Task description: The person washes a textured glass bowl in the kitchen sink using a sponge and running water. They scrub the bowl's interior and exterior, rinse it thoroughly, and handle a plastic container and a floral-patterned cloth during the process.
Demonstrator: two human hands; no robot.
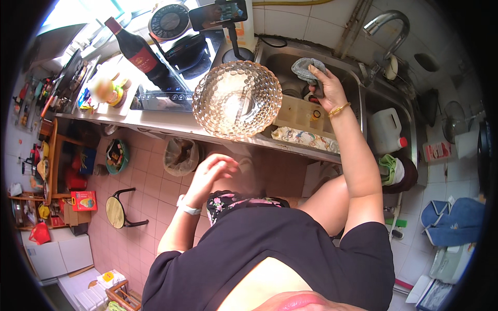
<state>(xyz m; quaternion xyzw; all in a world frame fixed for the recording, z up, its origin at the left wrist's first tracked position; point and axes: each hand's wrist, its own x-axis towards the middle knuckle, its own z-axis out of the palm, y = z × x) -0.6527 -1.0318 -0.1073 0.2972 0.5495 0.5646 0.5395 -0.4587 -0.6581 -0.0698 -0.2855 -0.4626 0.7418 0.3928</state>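
My right hand (328,87) is closed on a grey mesh scouring cloth (309,69) above the left basin of the steel sink (284,52). Something dark hangs below the cloth, too small to make out. My left hand (216,171) is in front of the counter, over the floor, fingers spread and slightly blurred, holding nothing. An amber bumpy glass bowl (237,100) sits at the counter's front edge, left of the basin. Under my right hand, a beige tray (297,112) and a patterned strip (305,139) lie across the basin.
A curved faucet (393,29) rises behind the sink. The right basin holds a white plastic jug (385,130). On the left stand a wine bottle (136,54), an induction cooktop (163,100) and a phone on a stand (218,15). A lined bin (181,156) and a stool (115,212) stand on the floor.
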